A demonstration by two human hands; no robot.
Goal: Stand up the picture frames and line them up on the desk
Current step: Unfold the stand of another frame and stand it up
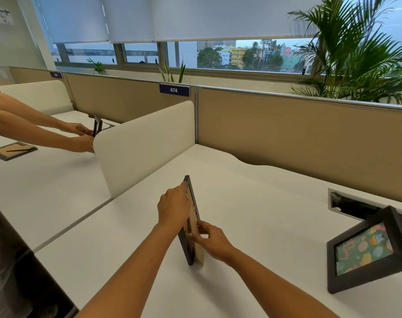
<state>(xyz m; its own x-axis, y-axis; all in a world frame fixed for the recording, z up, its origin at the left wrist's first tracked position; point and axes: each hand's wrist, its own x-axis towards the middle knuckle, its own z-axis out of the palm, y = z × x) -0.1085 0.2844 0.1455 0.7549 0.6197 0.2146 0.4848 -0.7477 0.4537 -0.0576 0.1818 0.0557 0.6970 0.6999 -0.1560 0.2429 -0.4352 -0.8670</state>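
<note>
While left fingers grip the frame, right fingers pinch its back.

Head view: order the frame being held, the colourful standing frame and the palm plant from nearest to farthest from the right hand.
1. Held frame: pinched by the right hand, mid-desk.
2. Colourful frame: standing on the desk, off to the right.
3. Palm plant: behind the partition, far right by the window.
</note>
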